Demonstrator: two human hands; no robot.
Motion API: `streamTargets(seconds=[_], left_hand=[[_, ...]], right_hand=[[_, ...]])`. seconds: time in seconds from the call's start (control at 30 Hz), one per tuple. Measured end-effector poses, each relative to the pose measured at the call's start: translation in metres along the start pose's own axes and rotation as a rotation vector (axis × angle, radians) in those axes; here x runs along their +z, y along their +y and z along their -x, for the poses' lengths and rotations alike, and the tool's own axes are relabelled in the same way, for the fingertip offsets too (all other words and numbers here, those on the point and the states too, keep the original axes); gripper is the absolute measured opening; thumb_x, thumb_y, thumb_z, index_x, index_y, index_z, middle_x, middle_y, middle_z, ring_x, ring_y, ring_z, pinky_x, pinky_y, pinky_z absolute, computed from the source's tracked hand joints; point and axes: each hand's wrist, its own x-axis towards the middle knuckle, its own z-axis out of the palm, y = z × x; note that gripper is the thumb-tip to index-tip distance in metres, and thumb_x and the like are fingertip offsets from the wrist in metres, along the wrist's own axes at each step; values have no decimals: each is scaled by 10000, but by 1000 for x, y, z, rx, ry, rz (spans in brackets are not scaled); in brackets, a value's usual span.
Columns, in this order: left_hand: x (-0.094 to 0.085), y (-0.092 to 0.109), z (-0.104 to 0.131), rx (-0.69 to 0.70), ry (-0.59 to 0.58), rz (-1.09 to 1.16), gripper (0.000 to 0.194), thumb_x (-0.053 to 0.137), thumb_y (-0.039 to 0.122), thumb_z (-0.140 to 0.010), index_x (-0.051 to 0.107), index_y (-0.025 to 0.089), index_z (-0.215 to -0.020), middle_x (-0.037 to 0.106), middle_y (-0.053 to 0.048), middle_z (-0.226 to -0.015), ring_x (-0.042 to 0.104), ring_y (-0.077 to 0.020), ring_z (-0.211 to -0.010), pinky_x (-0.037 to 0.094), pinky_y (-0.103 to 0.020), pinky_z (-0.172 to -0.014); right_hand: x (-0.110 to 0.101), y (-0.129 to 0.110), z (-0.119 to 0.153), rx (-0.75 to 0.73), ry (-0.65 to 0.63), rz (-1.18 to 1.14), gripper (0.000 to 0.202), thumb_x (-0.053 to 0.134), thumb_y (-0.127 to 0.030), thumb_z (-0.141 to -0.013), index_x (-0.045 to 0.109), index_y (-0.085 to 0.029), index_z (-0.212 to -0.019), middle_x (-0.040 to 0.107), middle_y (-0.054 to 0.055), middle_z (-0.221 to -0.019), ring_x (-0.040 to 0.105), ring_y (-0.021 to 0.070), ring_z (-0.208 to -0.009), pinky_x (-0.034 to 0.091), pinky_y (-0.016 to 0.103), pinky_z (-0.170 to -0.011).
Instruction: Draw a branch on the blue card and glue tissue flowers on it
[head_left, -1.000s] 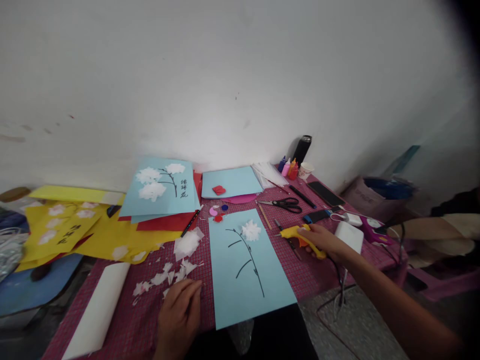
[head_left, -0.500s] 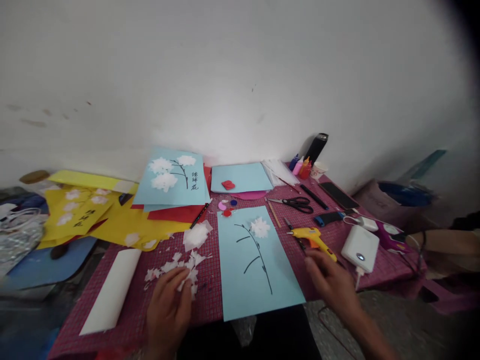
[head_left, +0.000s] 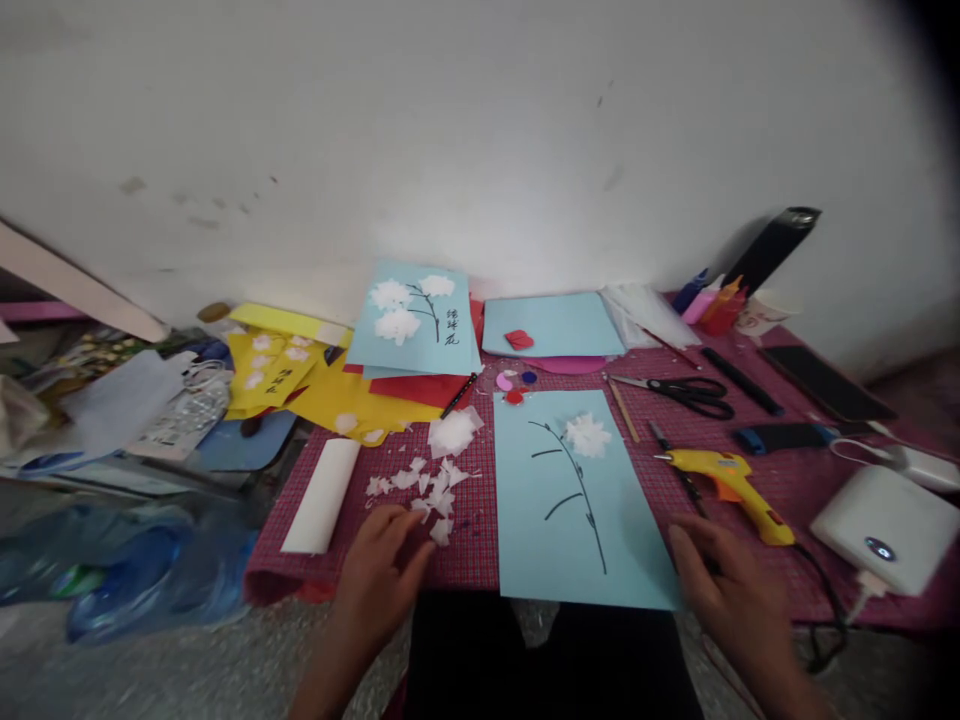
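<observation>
My left hand point(head_left: 382, 575) is at the table's front edge, just beside a heap of white paper petals point(head_left: 439, 490). Its thumb and fingers are apart, and I see nothing held. My right hand point(head_left: 731, 580) is by the lower right edge of a light blue sheet point(head_left: 551, 535), its fingers loosely bent and slightly apart. On that sheet are a drawn black branch point(head_left: 587, 500) and one white paper flower point(head_left: 587, 436). A yellow glue gun point(head_left: 731, 480) lies beyond my right hand. A white paper stack point(head_left: 455, 431) sits behind the petals.
A finished flower picture point(head_left: 412, 330) leans at the back. Black scissors point(head_left: 690, 393), a white power bank point(head_left: 889, 525), a phone point(head_left: 829, 382), paint bottles point(head_left: 712, 303) and a black flask point(head_left: 776, 245) lie or stand on the right. A white paper roll point(head_left: 322, 497) lies left.
The view has swung left, so the table appears farther right. My left hand has drawn back from the petals. My right hand has moved from near the glue gun toward the blue sheet's edge.
</observation>
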Motion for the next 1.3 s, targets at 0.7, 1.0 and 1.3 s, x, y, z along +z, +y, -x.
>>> streamTargets(seconds=[0.7,1.0,1.3], left_hand=[[21,14,4,-40,-109,49,160,534,258,-962,633,197,-852,638,-44,-841,619,-200,-811,492,-330,-756],[20,18,-3,49,15,142,145,578,326,-948,658,220,-889,675,-23,-880,653,-184,-839,514,-288,-785],[32,29,-14,101,114,186,88,625,263,-918,693,231,-963,693,-30,-924,661,-176,-887,525,-284,-857]], right_hand=[[4,4,2,-102,66,-42,323,563,-460,-910,694,-181,-1007,750,82,-902,711,236,-770,548,333,-718],[-22,4,3,-54,76,-90,266,596,-416,-907,701,-202,-1025,758,65,-933,713,224,-801,551,321,-741],[-39,16,-7,9,115,-31,315,596,-464,-898,708,-203,-1034,757,70,-923,699,228,-756,546,322,-707]])
